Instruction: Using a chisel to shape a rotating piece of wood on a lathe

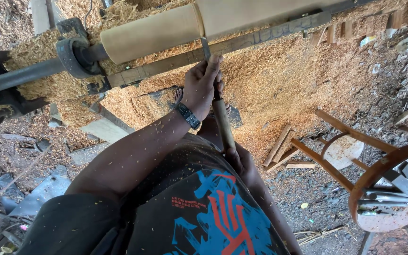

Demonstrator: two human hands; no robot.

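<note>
Left hand (pixel 200 85) clamped near blade of turning chisel (pixel 223 120), pinning it on the tool rest (pixel 242 42) just ahead. Right hand (pixel 242 160) grips handle end, probably against body for leverage. Blade tip meets wooden cylinder (pixel 152 33) beyond left hand.

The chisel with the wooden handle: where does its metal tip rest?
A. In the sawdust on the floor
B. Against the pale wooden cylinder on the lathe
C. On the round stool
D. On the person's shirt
B: the chisel, gripped by the left hand near the blade and the right hand at the handle end, meets the pale wooden cylinder.
</note>
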